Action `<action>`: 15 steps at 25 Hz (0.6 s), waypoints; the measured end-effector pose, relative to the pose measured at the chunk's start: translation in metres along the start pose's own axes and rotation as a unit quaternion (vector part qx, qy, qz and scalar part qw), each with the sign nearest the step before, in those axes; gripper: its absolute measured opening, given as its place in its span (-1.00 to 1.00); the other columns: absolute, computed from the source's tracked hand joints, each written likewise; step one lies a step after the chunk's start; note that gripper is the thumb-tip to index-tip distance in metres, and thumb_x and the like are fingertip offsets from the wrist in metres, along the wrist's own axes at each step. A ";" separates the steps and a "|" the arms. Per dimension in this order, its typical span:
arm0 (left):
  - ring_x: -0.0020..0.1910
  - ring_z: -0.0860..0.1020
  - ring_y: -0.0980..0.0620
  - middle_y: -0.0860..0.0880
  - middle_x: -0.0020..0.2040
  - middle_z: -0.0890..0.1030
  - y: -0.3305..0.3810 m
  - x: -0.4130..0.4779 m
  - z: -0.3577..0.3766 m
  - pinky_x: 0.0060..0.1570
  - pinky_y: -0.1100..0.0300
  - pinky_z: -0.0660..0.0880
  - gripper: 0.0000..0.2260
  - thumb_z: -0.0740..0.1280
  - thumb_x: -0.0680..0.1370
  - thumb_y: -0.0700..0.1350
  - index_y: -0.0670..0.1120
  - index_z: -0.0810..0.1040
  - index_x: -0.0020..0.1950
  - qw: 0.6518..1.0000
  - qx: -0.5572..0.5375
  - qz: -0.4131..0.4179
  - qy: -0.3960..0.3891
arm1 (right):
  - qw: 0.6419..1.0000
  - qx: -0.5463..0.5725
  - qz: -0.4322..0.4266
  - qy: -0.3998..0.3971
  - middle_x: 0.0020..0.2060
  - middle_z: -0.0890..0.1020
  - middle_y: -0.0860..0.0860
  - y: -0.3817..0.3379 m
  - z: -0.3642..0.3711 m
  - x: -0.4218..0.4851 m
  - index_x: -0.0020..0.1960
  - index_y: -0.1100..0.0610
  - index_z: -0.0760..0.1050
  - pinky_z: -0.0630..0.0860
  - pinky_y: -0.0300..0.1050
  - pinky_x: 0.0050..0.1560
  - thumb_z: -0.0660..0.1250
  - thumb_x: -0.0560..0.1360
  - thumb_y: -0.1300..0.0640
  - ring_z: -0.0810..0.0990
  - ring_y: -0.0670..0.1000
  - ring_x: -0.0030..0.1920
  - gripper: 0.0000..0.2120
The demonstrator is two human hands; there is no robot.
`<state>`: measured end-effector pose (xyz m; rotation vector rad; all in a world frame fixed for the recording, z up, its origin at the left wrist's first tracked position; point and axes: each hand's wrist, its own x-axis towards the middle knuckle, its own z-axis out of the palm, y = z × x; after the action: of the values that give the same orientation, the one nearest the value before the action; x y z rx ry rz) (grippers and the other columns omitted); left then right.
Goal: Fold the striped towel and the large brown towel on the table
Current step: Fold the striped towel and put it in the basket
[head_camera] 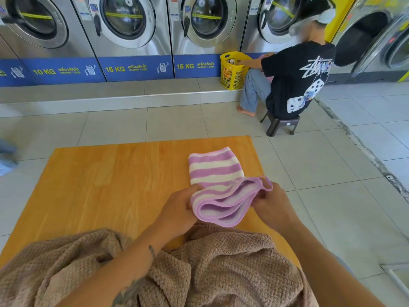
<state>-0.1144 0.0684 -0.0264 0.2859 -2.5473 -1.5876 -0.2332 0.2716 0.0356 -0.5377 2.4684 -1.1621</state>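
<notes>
Striped towel (214, 169) clamped on both sides right now; my left grip (179, 209) is curled round its layered left edge, my right grip (272, 207) is pinching the right corner just below the little purple hanging loop (266, 182); neither grip is apart, both are closed on the cloth. Between them the near end of the towel is lifted off the desk (99, 173) and doubled over in soft layers, pink hem showing along the fold; the far end lies flat on the wood, stripes running across, right of the desk's middle. Closer to me, the large brown towel (221, 262) sits in a crumpled heap along the near edge of the desk, and both my forearms pass over it; it touches the underside of the lifted striped end or comes very close, I cannot tell which. Beyond the desk, pale floor tiles (177, 120); a row of steel washing machines (128, 21) along the far wall; a person in a black printed shirt (296, 78) sits on a low dark stool (280, 125), one arm reaching to a yellow laundry basket (232, 72) just beside them.
</notes>
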 end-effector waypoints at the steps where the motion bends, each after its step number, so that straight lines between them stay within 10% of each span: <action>1: 0.04 0.62 0.10 0.15 0.07 0.67 0.003 0.000 -0.004 0.01 -0.02 0.57 -0.79 0.40 0.54 -0.05 0.14 0.60 0.17 0.998 -0.050 -0.030 0.024 | 0.998 -0.050 -0.022 0.023 -0.37 0.54 -0.06 -0.001 -0.001 0.003 -0.37 -0.05 0.42 0.34 -0.25 -0.36 0.28 0.45 0.22 0.47 -0.08 -0.34 -0.73; 9: -0.13 0.60 0.06 0.06 -0.06 0.62 -0.002 0.041 -0.023 -0.13 -0.04 0.58 -0.86 0.17 0.67 -0.01 0.05 0.51 0.04 0.969 0.042 -0.204 0.135 | 0.997 -0.065 0.023 -0.023 -0.23 0.55 -0.03 -0.001 0.023 0.088 -0.09 0.09 0.49 0.38 -0.13 -0.32 0.32 0.54 0.04 0.53 0.07 -0.17 -0.87; 13: -0.14 0.53 -0.01 0.00 0.02 0.55 -0.010 0.049 -0.019 -0.19 0.03 0.51 -0.85 0.19 0.59 -0.03 -0.05 0.41 0.12 0.926 0.084 -0.352 0.110 | 0.972 -0.183 0.118 -0.089 0.25 0.43 0.15 0.016 0.054 0.111 0.37 0.18 0.35 0.41 0.05 0.17 0.26 0.54 -0.09 0.43 0.24 0.25 -0.49; 15: -0.08 0.50 -0.03 -0.01 0.15 0.51 -0.006 0.056 -0.017 -0.15 0.07 0.49 -0.63 0.22 0.54 -0.04 -0.03 0.33 0.35 0.923 0.066 -0.361 0.118 | 0.972 -0.151 0.153 -0.094 0.26 0.43 0.17 0.013 0.061 0.109 0.39 0.19 0.30 0.44 0.01 0.04 0.25 0.53 -0.05 0.45 0.23 0.22 -0.48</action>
<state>-0.1647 0.0386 -0.0243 1.4734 -2.4832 -1.4204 -0.3011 0.1875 -0.0278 -0.3121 2.4608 -0.5936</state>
